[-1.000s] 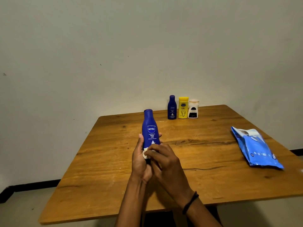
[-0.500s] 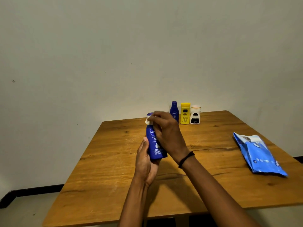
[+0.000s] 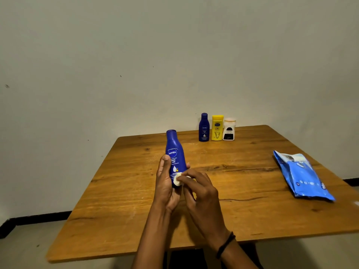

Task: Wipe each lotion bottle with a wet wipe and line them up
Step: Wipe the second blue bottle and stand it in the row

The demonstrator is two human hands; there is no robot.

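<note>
Roughly upright, cap up, the tall dark-blue plastic lotion bottle [image 3: 174, 152] is held over the near-middle of the wooden table [image 3: 242, 200], its lower half gripped by the left hand [image 3: 165, 185] from the left. The right hand [image 3: 201, 193], just right of it, pinches a wadded white wet wipe [image 3: 177, 181] against its lower front. The row of 3 small bottles [image 3: 217, 129] stands far-right, nearer the right hand.
</note>
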